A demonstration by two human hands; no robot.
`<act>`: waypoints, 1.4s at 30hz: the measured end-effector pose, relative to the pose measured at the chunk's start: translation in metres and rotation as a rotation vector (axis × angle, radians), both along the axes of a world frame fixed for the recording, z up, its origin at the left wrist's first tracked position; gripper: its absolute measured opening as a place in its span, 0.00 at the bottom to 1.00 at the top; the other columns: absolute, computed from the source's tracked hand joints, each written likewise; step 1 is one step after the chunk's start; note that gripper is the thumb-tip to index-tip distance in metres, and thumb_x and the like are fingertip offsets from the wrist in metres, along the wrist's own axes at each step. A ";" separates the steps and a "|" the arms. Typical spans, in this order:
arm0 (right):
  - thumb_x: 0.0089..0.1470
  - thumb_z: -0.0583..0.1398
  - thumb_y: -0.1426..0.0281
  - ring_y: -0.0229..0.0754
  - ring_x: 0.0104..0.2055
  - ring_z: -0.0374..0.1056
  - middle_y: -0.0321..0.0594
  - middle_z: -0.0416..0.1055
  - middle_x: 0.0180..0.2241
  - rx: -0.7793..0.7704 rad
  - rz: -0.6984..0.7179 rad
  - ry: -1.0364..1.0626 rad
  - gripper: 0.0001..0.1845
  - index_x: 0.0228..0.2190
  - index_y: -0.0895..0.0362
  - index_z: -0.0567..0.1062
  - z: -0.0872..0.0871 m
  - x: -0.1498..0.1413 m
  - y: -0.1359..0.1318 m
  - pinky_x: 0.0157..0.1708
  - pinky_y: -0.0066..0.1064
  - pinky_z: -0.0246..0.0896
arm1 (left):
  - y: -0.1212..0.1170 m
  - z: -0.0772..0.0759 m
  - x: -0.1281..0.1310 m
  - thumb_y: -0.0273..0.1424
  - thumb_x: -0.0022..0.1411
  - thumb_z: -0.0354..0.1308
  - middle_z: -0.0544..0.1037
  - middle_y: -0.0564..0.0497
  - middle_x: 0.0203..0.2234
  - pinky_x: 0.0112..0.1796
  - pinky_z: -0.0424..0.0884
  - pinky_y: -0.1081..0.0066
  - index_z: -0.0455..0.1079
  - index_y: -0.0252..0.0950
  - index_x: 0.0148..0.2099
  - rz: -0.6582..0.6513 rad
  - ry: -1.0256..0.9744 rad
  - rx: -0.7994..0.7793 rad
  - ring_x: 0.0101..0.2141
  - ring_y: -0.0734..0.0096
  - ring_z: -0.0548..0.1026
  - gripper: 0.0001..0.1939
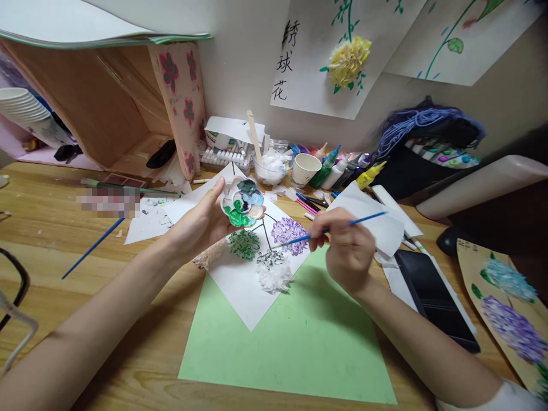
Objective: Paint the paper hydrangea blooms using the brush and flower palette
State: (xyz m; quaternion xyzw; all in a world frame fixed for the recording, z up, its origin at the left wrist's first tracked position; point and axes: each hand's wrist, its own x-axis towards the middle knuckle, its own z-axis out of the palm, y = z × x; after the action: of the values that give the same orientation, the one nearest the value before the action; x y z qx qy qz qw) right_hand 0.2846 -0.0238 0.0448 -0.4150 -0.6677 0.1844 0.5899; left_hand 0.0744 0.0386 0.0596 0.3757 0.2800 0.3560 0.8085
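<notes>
My left hand [205,214] holds up a white paint palette [230,197] with green, dark, blue and peach paint in its wells. In my right hand [346,245] is a thin blue paintbrush [368,218], its tip pointing left above the artwork. Below lies a white sheet [244,291] with dark drawn stems and raised, ruffled flowers. The green flower [244,244] sits under the palette, and the purple flower [289,235] is close to the brush. Nearest me is a white flower [274,277] with dark paint along its upper part. A beige flower [212,254] is partly hidden by my left hand.
Under the artwork lies a green sheet [282,354] on the wooden table [141,348]. A paper cup [306,170], paint bottles [329,170] and a tub of white scraps [274,168] line the wall. Another blue brush [92,248] lies left; a black case [432,297] lies right.
</notes>
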 end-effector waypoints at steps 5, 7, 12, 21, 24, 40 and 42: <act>0.61 0.51 0.59 0.37 0.26 0.70 0.37 0.68 0.28 0.056 -0.087 0.324 0.16 0.28 0.53 0.72 0.014 0.001 0.002 0.23 0.31 0.63 | -0.002 -0.006 0.000 0.47 0.66 0.44 0.77 0.42 0.48 0.56 0.61 0.62 0.65 0.35 0.58 -0.025 0.027 -0.025 0.51 0.57 0.72 0.27; 0.62 0.52 0.61 0.38 0.28 0.71 0.38 0.70 0.30 0.044 -0.039 0.313 0.15 0.30 0.53 0.73 0.016 0.002 0.003 0.26 0.32 0.66 | -0.004 -0.005 0.000 0.46 0.66 0.44 0.76 0.42 0.48 0.55 0.61 0.62 0.66 0.35 0.57 -0.044 0.031 -0.037 0.52 0.58 0.72 0.26; 0.63 0.50 0.63 0.38 0.34 0.70 0.38 0.72 0.31 0.003 0.015 0.130 0.16 0.32 0.54 0.74 0.010 0.002 0.002 0.32 0.33 0.66 | -0.011 0.001 0.003 0.46 0.66 0.44 0.77 0.43 0.49 0.56 0.60 0.63 0.67 0.37 0.56 -0.061 0.048 -0.073 0.51 0.60 0.72 0.24; 0.63 0.50 0.62 0.38 0.32 0.69 0.38 0.72 0.31 0.057 -0.011 0.087 0.16 0.32 0.54 0.74 0.015 0.003 0.001 0.31 0.33 0.67 | -0.012 0.004 0.002 0.46 0.67 0.42 0.77 0.41 0.48 0.54 0.62 0.64 0.63 0.35 0.60 -0.102 0.024 -0.009 0.49 0.61 0.74 0.27; 0.62 0.50 0.60 0.37 0.27 0.68 0.37 0.70 0.27 0.184 -0.086 0.181 0.18 0.28 0.54 0.73 0.025 0.006 -0.002 0.25 0.31 0.63 | -0.010 0.006 -0.001 0.47 0.66 0.42 0.79 0.41 0.45 0.54 0.63 0.65 0.63 0.34 0.60 -0.101 0.049 -0.004 0.47 0.61 0.75 0.29; 0.64 0.47 0.63 0.32 0.19 0.62 0.32 0.66 0.18 0.005 0.161 -0.332 0.22 0.22 0.56 0.68 0.005 -0.008 -0.010 0.24 0.27 0.57 | -0.003 0.012 -0.008 0.47 0.66 0.43 0.79 0.39 0.43 0.52 0.65 0.64 0.66 0.32 0.57 -0.010 0.107 0.018 0.45 0.61 0.77 0.28; 0.64 0.46 0.64 0.32 0.20 0.62 0.32 0.66 0.18 0.004 0.172 -0.350 0.22 0.23 0.56 0.68 0.004 -0.008 -0.010 0.25 0.27 0.57 | -0.004 0.013 -0.008 0.46 0.66 0.43 0.80 0.39 0.42 0.52 0.65 0.65 0.65 0.31 0.58 -0.012 0.097 0.019 0.44 0.61 0.77 0.29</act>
State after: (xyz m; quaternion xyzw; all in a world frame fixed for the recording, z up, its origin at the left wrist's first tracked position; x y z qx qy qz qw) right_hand 0.2761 -0.0336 0.0486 -0.3808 -0.7936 0.1578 0.4475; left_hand 0.0665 0.0350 0.0724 0.4018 0.3132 0.3352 0.7925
